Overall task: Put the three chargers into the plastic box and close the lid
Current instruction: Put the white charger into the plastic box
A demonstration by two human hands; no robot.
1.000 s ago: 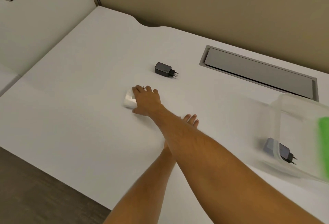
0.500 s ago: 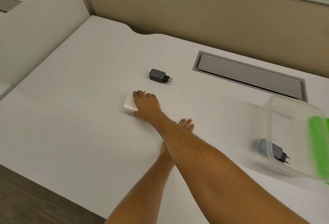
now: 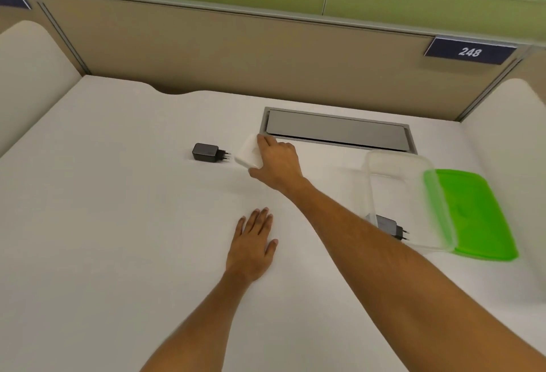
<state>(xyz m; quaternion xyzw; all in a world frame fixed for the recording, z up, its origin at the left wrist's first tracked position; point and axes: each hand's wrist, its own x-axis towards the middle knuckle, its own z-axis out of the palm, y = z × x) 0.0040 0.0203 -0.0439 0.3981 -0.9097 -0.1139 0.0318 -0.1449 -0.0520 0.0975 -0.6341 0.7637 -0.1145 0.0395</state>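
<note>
Lifted clear of the worktop [image 3: 103,238] since half a second ago: white charger [image 3: 248,154], now gripped in the right hand [image 3: 277,164], fingers over the top and thumb underneath. Rested flat and open nearer the body, palm down on the worktop, holding nothing: left hand [image 3: 254,241]. Lay just left of the right hand, close to the white charger but apart from it, pins pointing toward the hand: black charger [image 3: 206,152]. Sat well to the right of the right hand, lid off: plastic box [image 3: 399,170], with a dark charger [image 3: 390,225] already inside at the near end. Lay right of the box, partly under its far edge: green lid [image 3: 478,212].

Judged light, stiff and smooth-sided, so best pinched across the broad faces, away from the pins. Seemed wide open, the path rightward to the box; only the box's near wall and the grey hatch [image 3: 336,130] just behind the hand to be kept clear of.
</note>
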